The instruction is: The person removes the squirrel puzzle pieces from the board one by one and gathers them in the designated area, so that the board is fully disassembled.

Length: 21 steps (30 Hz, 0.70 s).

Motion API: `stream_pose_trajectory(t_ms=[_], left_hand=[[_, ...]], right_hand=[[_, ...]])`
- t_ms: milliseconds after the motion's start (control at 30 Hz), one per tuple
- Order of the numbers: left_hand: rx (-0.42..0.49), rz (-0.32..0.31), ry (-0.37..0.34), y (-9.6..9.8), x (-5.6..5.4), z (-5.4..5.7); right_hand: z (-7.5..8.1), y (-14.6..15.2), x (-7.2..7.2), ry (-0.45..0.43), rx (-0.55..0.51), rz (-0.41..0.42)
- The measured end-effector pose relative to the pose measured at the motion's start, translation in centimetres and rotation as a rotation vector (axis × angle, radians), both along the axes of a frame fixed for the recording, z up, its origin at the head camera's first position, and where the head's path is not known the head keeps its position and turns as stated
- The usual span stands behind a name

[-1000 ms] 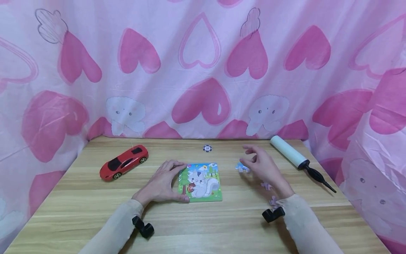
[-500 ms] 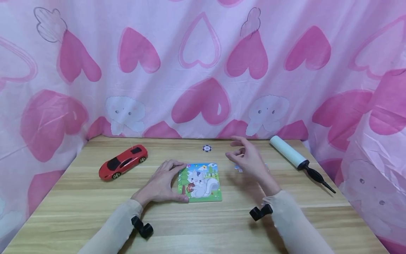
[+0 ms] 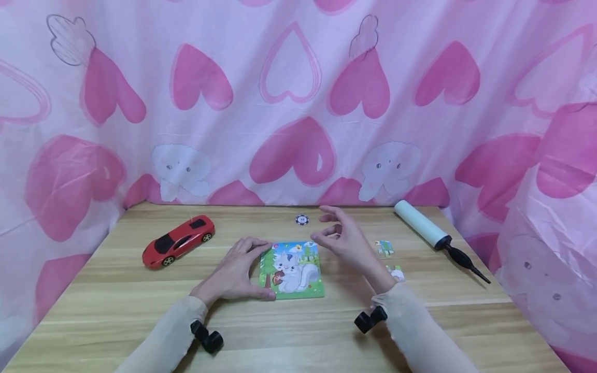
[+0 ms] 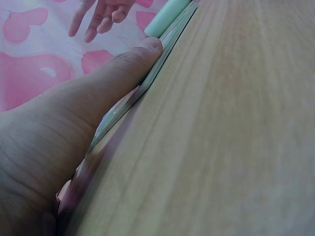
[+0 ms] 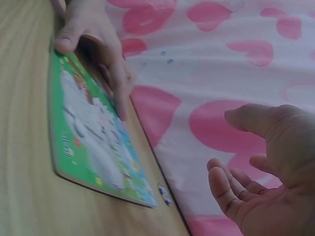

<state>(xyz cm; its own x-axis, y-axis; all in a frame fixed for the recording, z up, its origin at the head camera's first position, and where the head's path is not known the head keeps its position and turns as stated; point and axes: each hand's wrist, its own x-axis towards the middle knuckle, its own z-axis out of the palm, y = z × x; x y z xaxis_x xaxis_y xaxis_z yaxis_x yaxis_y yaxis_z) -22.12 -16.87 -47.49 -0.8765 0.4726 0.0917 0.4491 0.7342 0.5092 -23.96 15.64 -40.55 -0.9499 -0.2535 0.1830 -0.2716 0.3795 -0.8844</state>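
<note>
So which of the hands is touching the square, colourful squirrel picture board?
The left hand: its thumb touches the picture board at the near left corner. The right hand hovers apart, holding nothing.

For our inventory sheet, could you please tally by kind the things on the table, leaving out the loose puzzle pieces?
Squirrel puzzle: 1
Red toy car: 1
Round chip: 1
Pump: 1
Total: 4

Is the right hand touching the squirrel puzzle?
Apart. In the right wrist view, pink curtain shows in the gap between the right hand and the squirrel puzzle.
</note>
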Motion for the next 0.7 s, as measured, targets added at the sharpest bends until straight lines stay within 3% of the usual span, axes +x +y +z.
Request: stream_pose_trajectory(t_ms=[167,467,700], left_hand=[[0.008,-0.003,-0.005,0.1,0.0,0.1],[-0.001,-0.012,0.013,0.0,0.0,0.2],[0.002,-0.016,0.012,-0.1,0.0,0.1]], right_hand=[[-1.1,-1.1,0.3,-0.027,-0.013,0.053],[-3.1,-2.4,1.1,-0.154,0.077,0.115],[-4.4,-3.0,1.2,-0.127,0.171,0.165]])
